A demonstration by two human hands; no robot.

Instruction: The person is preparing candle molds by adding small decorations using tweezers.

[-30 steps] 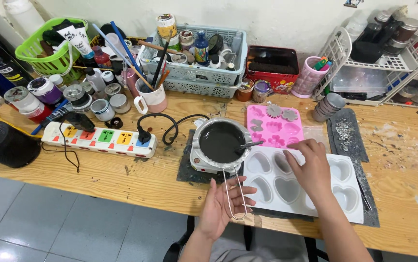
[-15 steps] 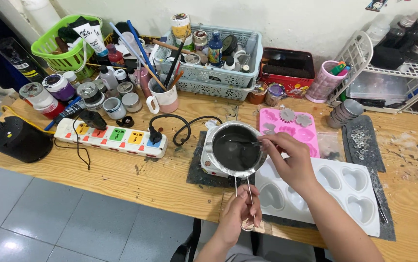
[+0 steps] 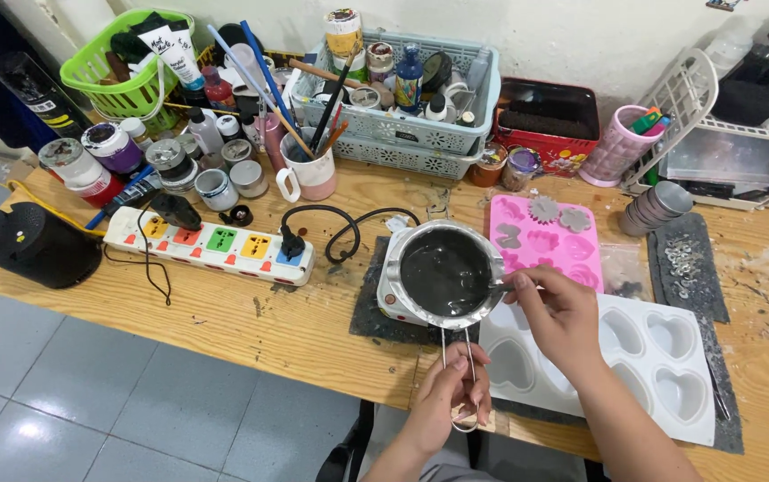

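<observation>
Since a second ago the left hand (image 3: pixel 452 393) went from open under the wire handle (image 3: pixel 458 375) to closed around it. The right hand (image 3: pixel 556 314) left the white heart mold (image 3: pixel 643 357) and now pinches the stirrer at the melting pot's (image 3: pixel 445 272) rim on the desk (image 3: pixel 224 321). A tug could slop the dark liquid.

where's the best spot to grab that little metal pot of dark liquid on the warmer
By the end of its long wire loop handle, coming from the table's near edge, where the left hand already holds it. The handle juts out toward the person, away from the round metal pot and its open dark liquid, which probably keeps the pot level.
</observation>
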